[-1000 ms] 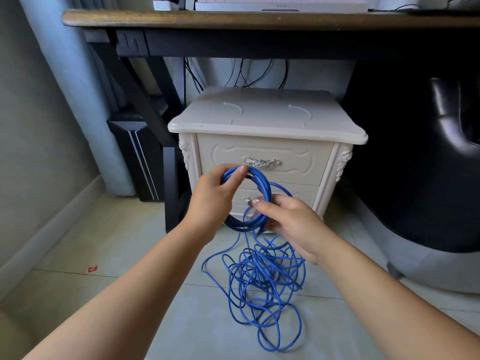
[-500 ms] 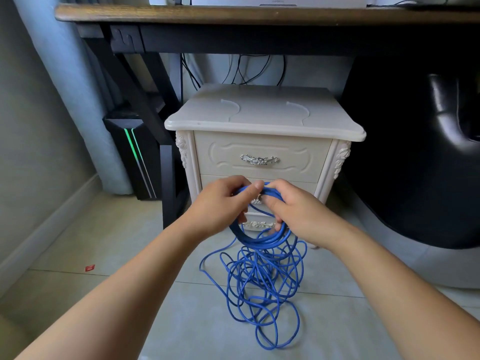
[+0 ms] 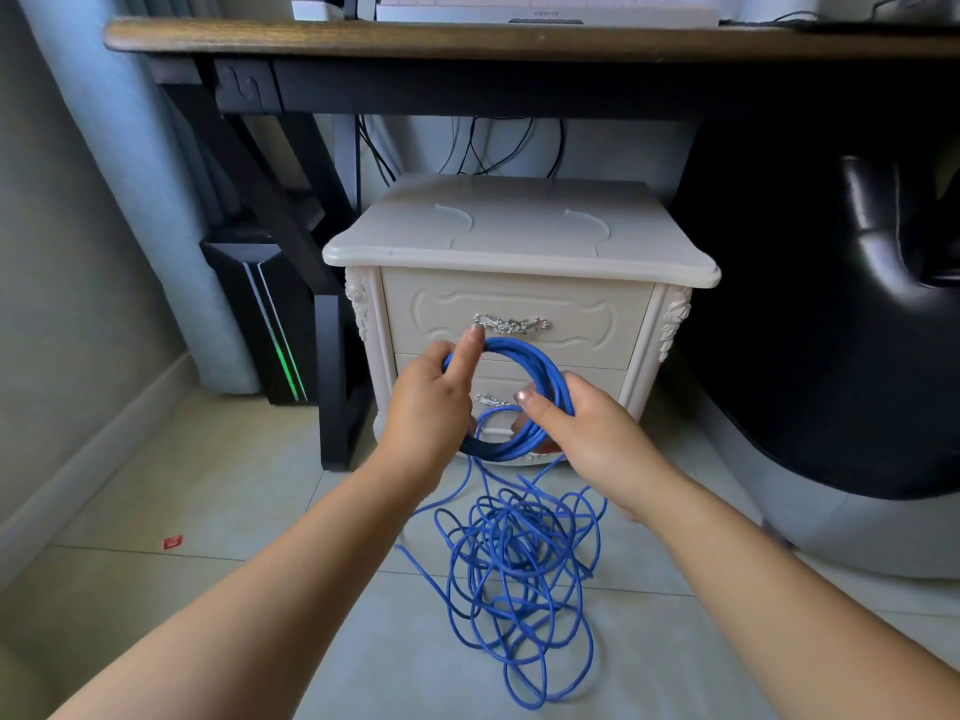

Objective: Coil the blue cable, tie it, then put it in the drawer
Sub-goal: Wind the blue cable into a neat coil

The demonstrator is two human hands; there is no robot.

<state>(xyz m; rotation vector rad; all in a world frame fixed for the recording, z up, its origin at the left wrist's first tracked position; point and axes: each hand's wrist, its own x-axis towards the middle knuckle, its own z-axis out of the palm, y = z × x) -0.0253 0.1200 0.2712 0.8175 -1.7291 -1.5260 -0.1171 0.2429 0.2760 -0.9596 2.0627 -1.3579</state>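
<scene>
Head view: bare tiled floor [image 3: 208, 485] spreads before a cream nightstand [image 3: 519, 236], hemmed on the left by wall skirting [image 3: 93, 459] and a black computer tower [image 3: 254, 324], on the right by a black chair [image 3: 810, 330], and overhead by the worktop [image 3: 467, 36] edge. The drawers [image 3: 587, 319] are closed.

The blue cable [image 3: 519, 349] is partly wound into a several-turn coil held up before the drawer fronts. The left hand [image 3: 431, 407] has its fingers curled round the coil's left side, thumb raised. The right hand [image 3: 587, 428] has its fingers wrapped round the right side. The remainder drops into a loose tangle [image 3: 519, 558] on the floor between the forearms.
</scene>
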